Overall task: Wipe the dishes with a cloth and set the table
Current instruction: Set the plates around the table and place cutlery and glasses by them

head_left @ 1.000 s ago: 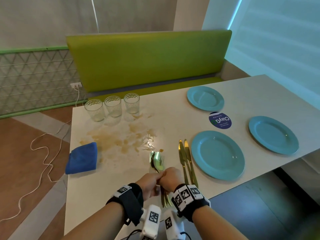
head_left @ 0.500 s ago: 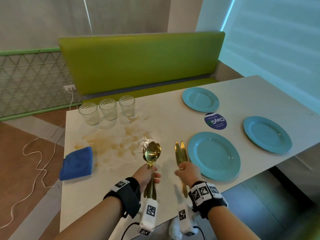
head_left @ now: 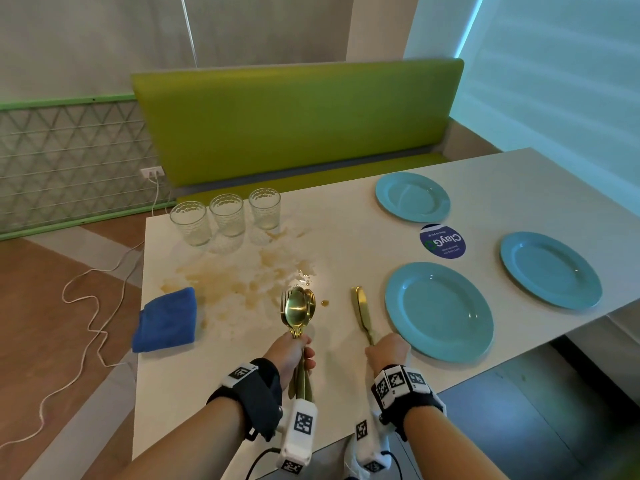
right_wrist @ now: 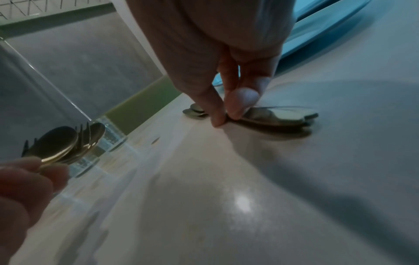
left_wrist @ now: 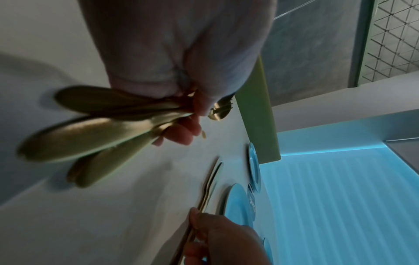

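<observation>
Head view shows the left hand [head_left: 290, 355] clenched around a bundle of gold spoons and forks [head_left: 298, 311], held by their handles above the counter [head_left: 346, 220] near its front edge, bowls and tines pointing away from the person. The right hand [head_left: 388, 351] pinches the handle ends of the gold knives [head_left: 361, 308], which lie flat on the counter just left of the nearest teal plate [head_left: 439, 311]; the right wrist view confirms thumb and fingers [right_wrist: 241, 102] pressed on the stacked handles against the surface. Two more teal plates sit farther along, one toward the back edge [head_left: 412, 196] and one toward the right edge [head_left: 550, 270]. Three ribbed glasses [head_left: 227, 216] stand in a row at the back left, a brown spill [head_left: 242, 282] spreads in front of them, and a folded blue cloth [head_left: 166, 318] rests at the left edge. The cutlery looks stiff, thin and polished, so it is probably light but slippery, and bundled pieces may fan out or slide past one another; gripping mid-handle should control them best. The knives lie flat, so lifting one likely means catching an edge with a fingertip first.
</observation>
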The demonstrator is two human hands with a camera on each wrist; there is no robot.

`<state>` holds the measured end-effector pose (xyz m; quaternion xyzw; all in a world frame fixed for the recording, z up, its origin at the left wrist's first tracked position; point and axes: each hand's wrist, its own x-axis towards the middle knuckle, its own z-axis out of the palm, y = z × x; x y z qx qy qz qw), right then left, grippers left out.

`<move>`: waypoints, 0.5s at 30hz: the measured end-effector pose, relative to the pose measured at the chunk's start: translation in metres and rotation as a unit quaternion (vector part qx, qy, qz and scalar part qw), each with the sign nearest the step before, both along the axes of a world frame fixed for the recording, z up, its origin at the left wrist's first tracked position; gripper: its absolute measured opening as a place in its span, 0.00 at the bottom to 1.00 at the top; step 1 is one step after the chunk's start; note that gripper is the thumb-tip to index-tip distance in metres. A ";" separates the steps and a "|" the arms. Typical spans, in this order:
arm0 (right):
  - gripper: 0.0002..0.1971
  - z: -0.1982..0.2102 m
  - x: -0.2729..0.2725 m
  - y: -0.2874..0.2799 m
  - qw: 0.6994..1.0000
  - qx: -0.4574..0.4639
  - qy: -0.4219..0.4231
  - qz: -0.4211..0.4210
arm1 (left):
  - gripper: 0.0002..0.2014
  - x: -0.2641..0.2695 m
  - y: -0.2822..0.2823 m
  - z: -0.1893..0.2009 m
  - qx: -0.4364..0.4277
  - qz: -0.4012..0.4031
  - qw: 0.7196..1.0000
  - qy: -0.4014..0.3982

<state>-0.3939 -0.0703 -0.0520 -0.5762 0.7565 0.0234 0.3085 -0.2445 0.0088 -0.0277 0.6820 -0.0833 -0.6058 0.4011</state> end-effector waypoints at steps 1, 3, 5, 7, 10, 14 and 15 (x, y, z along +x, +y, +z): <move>0.06 0.003 0.001 0.001 1.000 0.003 0.003 0.002 | 0.08 0.000 0.001 0.001 -0.001 0.000 1.000 0.002; 0.12 0.008 0.003 0.001 1.000 -0.004 0.004 -0.003 | 0.08 0.001 0.003 0.001 -0.002 0.001 1.000 0.005; 0.17 0.008 0.002 -0.001 1.000 -0.007 -0.005 -0.019 | 0.08 0.001 0.003 0.001 -0.002 0.004 1.000 0.008; 0.17 0.009 -0.001 -0.001 0.999 0.004 -0.019 -0.030 | 0.08 0.002 0.004 0.002 -0.004 0.005 1.000 0.011; 0.17 0.010 -0.001 -0.002 0.999 0.028 -0.034 -0.022 | 0.09 0.002 0.005 0.003 -0.007 -0.003 1.000 0.016; 0.17 0.010 0.002 0.000 0.999 0.036 -0.035 -0.016 | 0.08 0.003 0.004 0.002 -0.010 -0.016 1.000 0.009; 0.18 0.011 0.003 0.000 0.999 0.030 -0.035 -0.014 | 0.08 0.003 0.004 0.001 -0.010 -0.019 1.000 0.005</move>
